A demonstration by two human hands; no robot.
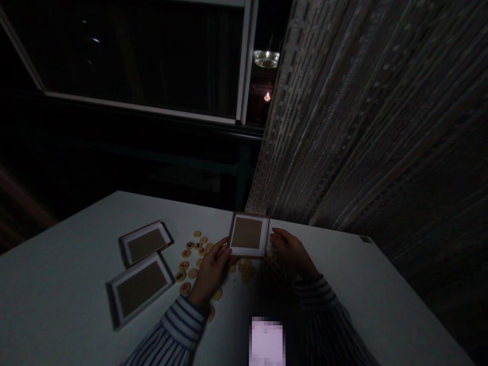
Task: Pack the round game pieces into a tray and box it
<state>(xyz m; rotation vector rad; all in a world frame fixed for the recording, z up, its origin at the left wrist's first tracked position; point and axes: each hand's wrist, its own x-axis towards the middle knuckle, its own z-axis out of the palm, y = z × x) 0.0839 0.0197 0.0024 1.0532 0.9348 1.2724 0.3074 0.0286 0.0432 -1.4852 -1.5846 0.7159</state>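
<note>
A small square frame [247,235] with a brown centre and white inner border is raised over the table. My left hand [213,267] grips its lower left side, thumb on the front. Beside its right edge is my right hand [293,250], fingers slightly bent and apart, with nothing visible in them. Two similar frames, an upper one [147,243] and a lower one [140,288], lie at the left, touching or overlapping. Round wooden pieces [185,253], some with red or black marks, are scattered around my left hand and below the raised frame. Shadow blurs those near my right wrist.
The white table [68,264] reaches back to a dark window [145,61]. A string curtain [343,101] hangs behind the table's right side. A small dark label [365,239] is at the far right corner. A pixelated patch covers the bottom centre.
</note>
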